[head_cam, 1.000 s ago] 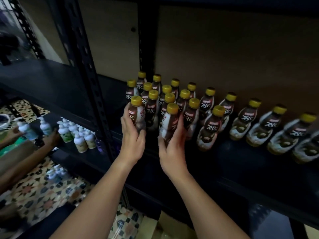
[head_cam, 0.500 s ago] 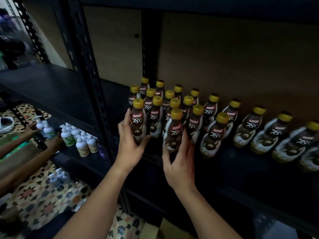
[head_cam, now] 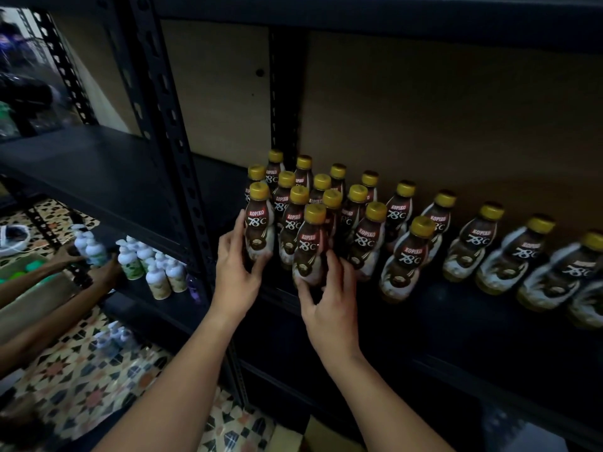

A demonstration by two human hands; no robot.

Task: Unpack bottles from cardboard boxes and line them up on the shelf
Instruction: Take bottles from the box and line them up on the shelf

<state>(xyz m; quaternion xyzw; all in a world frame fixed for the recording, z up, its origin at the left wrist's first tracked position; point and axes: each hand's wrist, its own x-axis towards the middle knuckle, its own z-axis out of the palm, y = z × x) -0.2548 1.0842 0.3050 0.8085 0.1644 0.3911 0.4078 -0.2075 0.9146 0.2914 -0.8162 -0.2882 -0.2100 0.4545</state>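
On the dark shelf [head_cam: 440, 321], near its front edge, the left hand [head_cam: 235, 272] and right hand [head_cam: 329, 298] each curl fingers around an upright coffee bottle, left bottle [head_cam: 259, 230] and right bottle [head_cam: 310, 249], beside the cluster [head_cam: 326, 197].

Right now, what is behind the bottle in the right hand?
Behind the front bottle that the right hand holds stand more gold-capped bottles in rows, then the brown back panel. Their lower halves are hidden.
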